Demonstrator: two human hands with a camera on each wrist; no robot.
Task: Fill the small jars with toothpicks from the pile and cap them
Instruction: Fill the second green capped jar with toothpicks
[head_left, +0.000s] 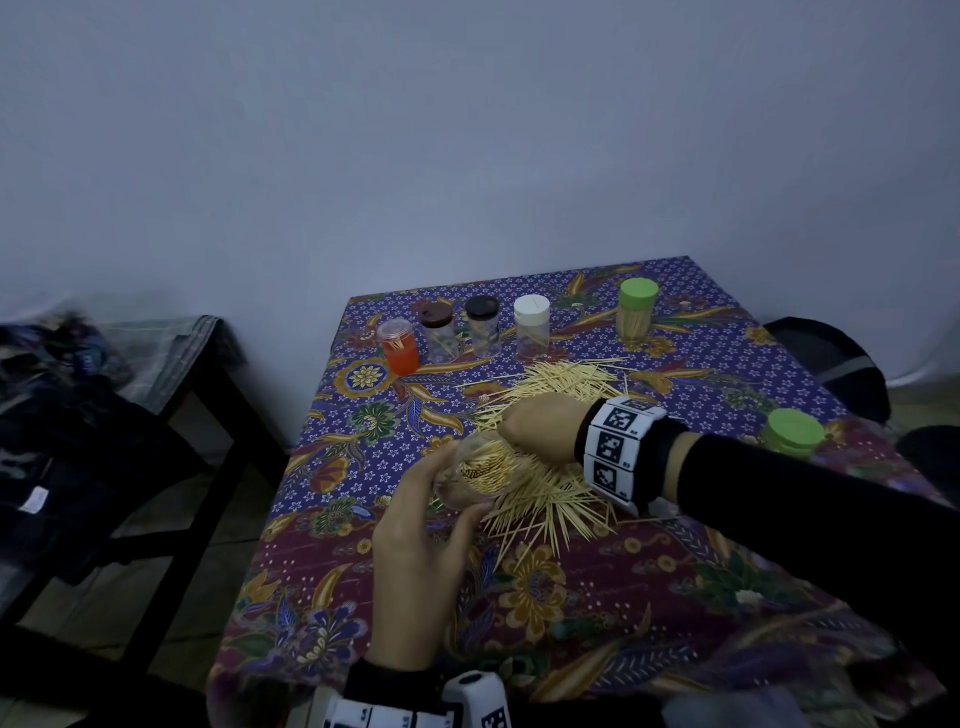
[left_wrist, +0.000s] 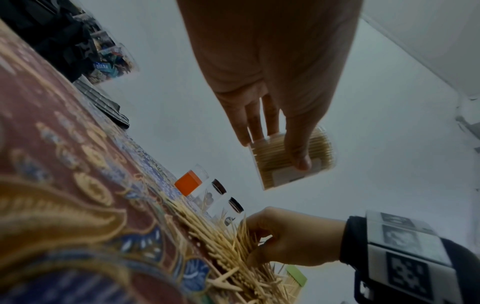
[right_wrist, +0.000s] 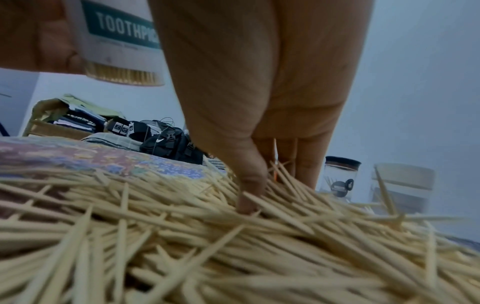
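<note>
My left hand (head_left: 457, 483) grips a clear, uncapped jar (head_left: 480, 470) packed with toothpicks and holds it tilted just above the table; in the left wrist view the left hand (left_wrist: 275, 152) wraps the jar (left_wrist: 293, 164). Right beside the jar, my right hand (head_left: 511, 431) digs into the toothpick pile (head_left: 561, 384), thumb and fingers curled round a bunch. In the right wrist view the right hand (right_wrist: 278, 187) pinches sticks in the pile (right_wrist: 233, 246). A loose green lid (head_left: 795, 431) lies to the right of the right wrist.
Along the far edge of the floral tablecloth (head_left: 571, 597) stand an orange jar (head_left: 399, 345), a brown-capped jar (head_left: 439, 332), a black-capped jar (head_left: 483, 325), a white-capped jar (head_left: 531, 327) and a green-capped full jar (head_left: 638, 309). A dark bench with clothes (head_left: 104, 415) stands left.
</note>
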